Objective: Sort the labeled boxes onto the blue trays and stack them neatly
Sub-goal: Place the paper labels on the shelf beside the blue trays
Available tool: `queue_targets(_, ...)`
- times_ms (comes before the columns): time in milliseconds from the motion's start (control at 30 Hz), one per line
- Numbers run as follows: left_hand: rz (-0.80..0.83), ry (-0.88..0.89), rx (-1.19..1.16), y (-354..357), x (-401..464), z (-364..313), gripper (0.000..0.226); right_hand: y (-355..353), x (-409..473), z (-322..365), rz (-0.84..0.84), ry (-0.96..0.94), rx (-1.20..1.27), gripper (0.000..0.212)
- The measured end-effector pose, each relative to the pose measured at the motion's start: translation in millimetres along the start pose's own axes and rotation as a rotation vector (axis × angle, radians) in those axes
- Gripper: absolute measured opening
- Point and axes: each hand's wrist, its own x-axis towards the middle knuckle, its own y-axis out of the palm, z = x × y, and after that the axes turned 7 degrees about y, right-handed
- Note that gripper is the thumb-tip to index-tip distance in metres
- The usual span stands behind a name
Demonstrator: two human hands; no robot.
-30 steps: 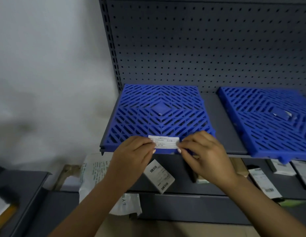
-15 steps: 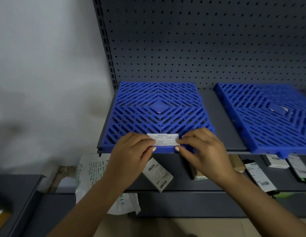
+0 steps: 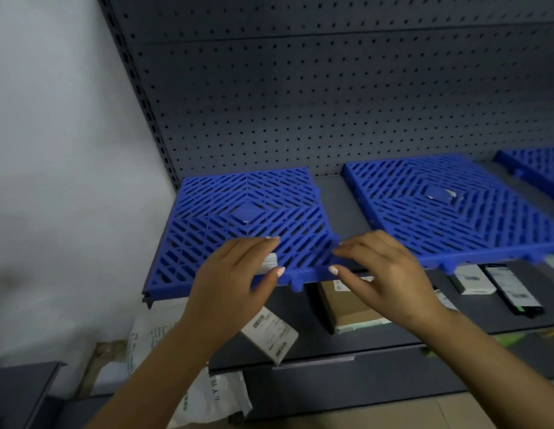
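Three blue slatted trays lie on the upper grey shelf: the left tray (image 3: 244, 212), a middle tray (image 3: 455, 212), and a third tray (image 3: 535, 168) cut off at the right edge. My left hand (image 3: 235, 274) hovers over the left tray's front edge and pinches a small white label (image 3: 269, 263), mostly hidden by the fingers. My right hand (image 3: 384, 274) is beside it at the tray's front right corner, fingers spread, holding nothing. Labeled boxes lie on the lower shelf: a white box (image 3: 269, 335), a brown box (image 3: 349, 308), a small white box (image 3: 470, 278) and a black box (image 3: 510, 289).
A grey pegboard (image 3: 300, 103) backs the shelves, with a white wall (image 3: 53, 150) to the left. A white printed bag (image 3: 207, 394) sits low beside the shelf unit. A dark cabinet top (image 3: 22, 394) is at the bottom left.
My right hand has let go of the white label and moved off to the right. The label stays in my left hand. The view has shifted right, showing a third tray.
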Motion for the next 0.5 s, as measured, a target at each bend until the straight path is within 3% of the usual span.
queue_targets(267, 0.143, 0.162, -0.086, 59, 92, -115, 0.051, -120, -58, -78, -0.028, 0.088, -0.183, 0.032)
queue_targets(500, 0.145, 0.249, -0.193, 129, 159, -246, 0.048, -235, -127, -162, -0.023, 0.211, -0.315, 0.031)
